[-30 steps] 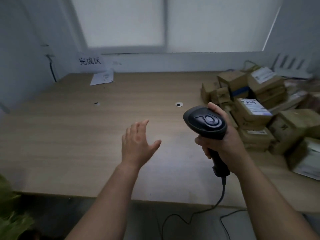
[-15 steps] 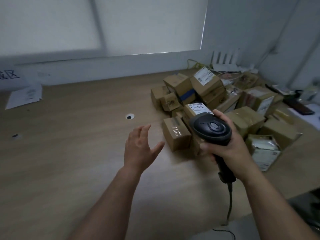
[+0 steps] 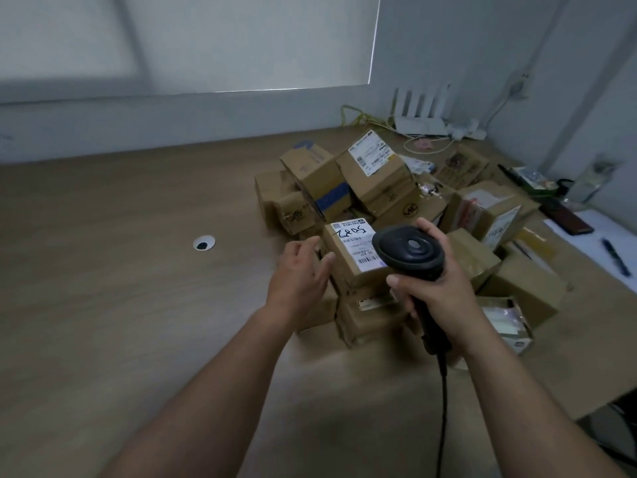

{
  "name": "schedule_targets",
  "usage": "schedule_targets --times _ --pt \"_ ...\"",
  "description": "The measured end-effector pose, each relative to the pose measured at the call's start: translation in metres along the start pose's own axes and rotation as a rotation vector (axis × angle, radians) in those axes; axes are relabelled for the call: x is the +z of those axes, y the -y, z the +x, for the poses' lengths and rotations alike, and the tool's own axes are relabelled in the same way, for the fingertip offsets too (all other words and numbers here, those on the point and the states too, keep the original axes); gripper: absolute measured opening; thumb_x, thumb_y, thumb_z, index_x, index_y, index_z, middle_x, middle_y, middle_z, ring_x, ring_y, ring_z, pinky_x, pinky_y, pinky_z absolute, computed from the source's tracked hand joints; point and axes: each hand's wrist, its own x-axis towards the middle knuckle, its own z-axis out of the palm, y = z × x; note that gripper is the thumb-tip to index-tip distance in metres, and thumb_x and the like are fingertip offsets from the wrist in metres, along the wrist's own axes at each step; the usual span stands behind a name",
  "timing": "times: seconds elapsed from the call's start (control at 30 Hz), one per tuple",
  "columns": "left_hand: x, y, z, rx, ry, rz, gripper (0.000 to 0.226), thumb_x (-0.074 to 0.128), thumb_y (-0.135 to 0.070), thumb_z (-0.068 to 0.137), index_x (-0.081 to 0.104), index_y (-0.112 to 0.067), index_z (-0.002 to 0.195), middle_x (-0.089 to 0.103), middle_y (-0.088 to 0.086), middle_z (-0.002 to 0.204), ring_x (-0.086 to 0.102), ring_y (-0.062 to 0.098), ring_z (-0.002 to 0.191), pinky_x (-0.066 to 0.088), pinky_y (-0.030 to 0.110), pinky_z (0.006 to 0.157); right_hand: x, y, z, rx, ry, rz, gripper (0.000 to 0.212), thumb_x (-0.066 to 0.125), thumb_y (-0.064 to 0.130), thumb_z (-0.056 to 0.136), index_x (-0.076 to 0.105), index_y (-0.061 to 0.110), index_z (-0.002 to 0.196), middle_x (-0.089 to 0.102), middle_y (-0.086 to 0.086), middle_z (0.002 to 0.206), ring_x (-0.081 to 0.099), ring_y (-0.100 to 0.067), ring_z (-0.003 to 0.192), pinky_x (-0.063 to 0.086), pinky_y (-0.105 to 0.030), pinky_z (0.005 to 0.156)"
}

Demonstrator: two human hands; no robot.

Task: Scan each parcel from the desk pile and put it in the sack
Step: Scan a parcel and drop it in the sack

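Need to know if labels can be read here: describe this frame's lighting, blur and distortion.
Head view: dim, cool light from the covered window; soft shadows on the desk; left hand slightly blurred, scanner in the right hand sharper; on the parcel, the label handwriting is legible, fine print not; wide-angle lens bows the window's lower edge.

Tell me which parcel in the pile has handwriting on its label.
The box between the left hand and the scanner: its white top label bears large black marker writing, unlike the printed label on the box behind.
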Motion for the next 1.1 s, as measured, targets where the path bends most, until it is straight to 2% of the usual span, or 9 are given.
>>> schedule_targets --times 0.07,0.2,0.37,0.47,0.6,0.67,0.8,0.93,1.1 --pt "0.011 -0.009 0.008 -0.052 0.003 -0.035 0.050 0.039 -0.044 0.102 0.036 -0.022 0.147 0.038 0.006 0.145 0.044 0.024 0.129 0.042 0.042 0.103 -0.008 -0.009 0.014 0.013 0.041 0.012 0.092 0.078 -0.001 0.074 0.035 0.048 0.139 0.061 -0.013 0.120 0.054 -0.022 0.050 0.047 -0.037 0.048" --pt "0.033 -0.020 0.017 -0.161 0.002 -0.076 0.046 0.032 -0.038 0.105 0.037 -0.018 0.146 0.039 0.012 0.145 0.040 0.025 0.133 0.035 0.037 0.105 -0.018 -0.024 0.037 0.011 0.108 0.009 0.092 0.078 -0.003 0.073 0.033 0.039 0.141 0.057 0.014 0.118 0.061 -0.008 0.059 0.051 -0.023 0.053" --pt "0.062 -0.026 0.020 -0.245 -0.023 -0.110 0.042 0.029 -0.036 0.105 0.043 -0.018 0.141 0.044 0.012 0.140 0.042 0.026 0.129 0.039 0.041 0.104 -0.026 -0.047 0.058 0.013 0.193 0.031 0.094 0.083 0.001 0.069 0.034 0.042 0.138 0.058 0.003 0.126 0.065 -0.013 0.065 0.052 -0.036 0.050" --pt "0.078 -0.030 0.017 -0.296 -0.067 -0.190 0.039 0.033 -0.041 0.103 0.048 -0.019 0.131 0.054 0.010 0.129 0.052 0.025 0.117 0.047 0.047 0.096 -0.029 -0.049 0.062 0.009 0.198 0.058 0.093 0.081 0.001 0.072 0.032 0.035 0.144 0.059 0.010 0.120 0.064 -0.010 0.059 0.050 -0.028 0.044" --pt "0.086 -0.039 0.013 -0.379 -0.031 -0.353 0.044 0.031 -0.036 0.105 0.036 -0.014 0.143 0.050 0.004 0.127 0.050 0.016 0.109 0.045 0.018 0.072 -0.032 -0.052 0.064 0.050 0.233 0.067 0.092 0.081 0.003 0.073 0.032 0.038 0.142 0.058 0.013 0.117 0.064 -0.013 0.058 0.049 -0.026 0.043" --pt "0.084 -0.041 0.014 -0.429 0.012 -0.431 0.043 0.029 -0.036 0.105 0.031 -0.017 0.144 0.050 0.006 0.127 0.050 0.016 0.105 0.041 0.014 0.061 -0.033 -0.053 0.065 0.072 0.251 0.080 0.093 0.081 0.002 0.072 0.033 0.037 0.143 0.059 0.012 0.118 0.065 -0.017 0.062 0.050 -0.029 0.043" --pt "0.077 -0.041 0.010 -0.502 0.068 -0.524 0.042 0.029 -0.044 0.104 0.026 -0.028 0.142 0.053 0.009 0.128 0.056 0.015 0.094 0.045 0.026 0.068 -0.037 -0.055 0.060 0.094 0.280 0.142 0.094 0.080 -0.002 0.072 0.032 0.033 0.146 0.057 0.006 0.124 0.066 -0.010 0.064 0.049 -0.027 0.043" --pt "0.071 -0.039 -0.002 -0.515 0.078 -0.660 0.040 0.036 -0.049 0.101 0.026 -0.034 0.137 0.053 0.010 0.131 0.058 0.024 0.108 0.051 0.043 0.095 -0.037 -0.055 0.047 0.092 0.321 0.193 0.094 0.079 -0.003 0.071 0.034 0.034 0.144 0.055 0.004 0.130 0.068 -0.015 0.086 0.052 -0.029 0.048" --pt "0.036 -0.038 -0.024 -0.491 -0.010 -0.713 0.033 0.052 -0.032 0.099 0.035 -0.033 0.126 0.062 0.009 0.112 0.063 0.016 0.083 0.051 0.024 0.060 -0.028 -0.046 0.038 0.020 0.375 0.170 0.093 0.088 0.011 0.063 0.039 0.053 0.131 0.053 0.006 0.135 0.064 -0.014 0.105 0.056 -0.029 0.071"
